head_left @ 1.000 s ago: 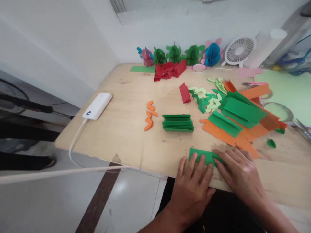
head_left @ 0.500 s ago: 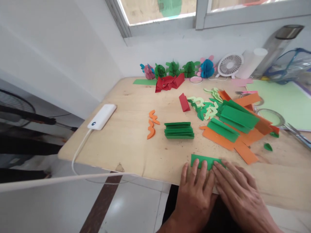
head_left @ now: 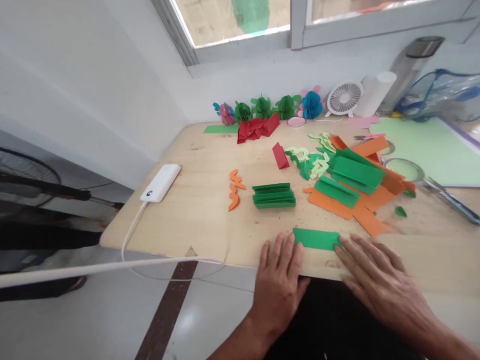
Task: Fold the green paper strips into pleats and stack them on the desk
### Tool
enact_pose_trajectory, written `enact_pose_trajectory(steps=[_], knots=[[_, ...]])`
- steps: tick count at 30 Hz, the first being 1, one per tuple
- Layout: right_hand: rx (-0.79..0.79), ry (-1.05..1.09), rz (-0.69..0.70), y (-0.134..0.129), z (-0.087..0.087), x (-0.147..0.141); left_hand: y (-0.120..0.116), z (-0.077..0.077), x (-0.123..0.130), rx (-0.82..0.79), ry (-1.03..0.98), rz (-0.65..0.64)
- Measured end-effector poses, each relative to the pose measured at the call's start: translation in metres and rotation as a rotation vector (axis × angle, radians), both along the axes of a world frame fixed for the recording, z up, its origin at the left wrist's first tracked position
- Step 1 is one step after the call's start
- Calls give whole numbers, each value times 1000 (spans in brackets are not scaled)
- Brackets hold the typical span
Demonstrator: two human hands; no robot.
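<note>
A green paper strip [head_left: 316, 239] lies flat near the front edge of the wooden table [head_left: 202, 200]. My left hand [head_left: 279, 275] rests flat at its left end, fingers stretched out and fingertips at the strip's edge. At the right end lies my right hand [head_left: 375, 272], also flat, its fingertips touching the strip's corner. Just beyond the strip stands a stack of folded green paper pieces [head_left: 274, 195]. Folded green paper [head_left: 337, 192] lies on orange paper sheets [head_left: 330, 205] to the right.
Orange cut-outs [head_left: 234, 196], a white power bank [head_left: 161, 183] with a cable, and red folded paper [head_left: 258, 128] lie on the table. Scissors [head_left: 450, 199] are at the right. Paper figures [head_left: 287, 107] and a small white fan [head_left: 344, 98] line the wall.
My hands have moved apart, from on top of the green strip to its two ends, so more of the strip shows. The camera view has shifted slightly.
</note>
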State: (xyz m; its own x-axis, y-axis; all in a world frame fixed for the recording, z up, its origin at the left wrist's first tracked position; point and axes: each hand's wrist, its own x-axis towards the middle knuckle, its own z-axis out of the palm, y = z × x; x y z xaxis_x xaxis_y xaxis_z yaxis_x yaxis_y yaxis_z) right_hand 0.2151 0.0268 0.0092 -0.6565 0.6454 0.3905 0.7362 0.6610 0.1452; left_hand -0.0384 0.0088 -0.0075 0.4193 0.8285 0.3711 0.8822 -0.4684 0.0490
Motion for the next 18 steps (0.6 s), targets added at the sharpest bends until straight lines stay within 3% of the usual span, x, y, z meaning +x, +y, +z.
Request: enact_pose_trajectory(steps=[7,11,14,18], knots=[[-57,35,-50,-6,2,-1,-2,6,-11,-79,-4,47],[-106,186,-83,-4,9,-3,-2,7,-9,-100,-32,51],[-170,313,-124,8,19,-12,-3,7,-9,-114,-76,51],[-263,265,-163,32,28,-32,-5,15,-12,-175,-139,25]])
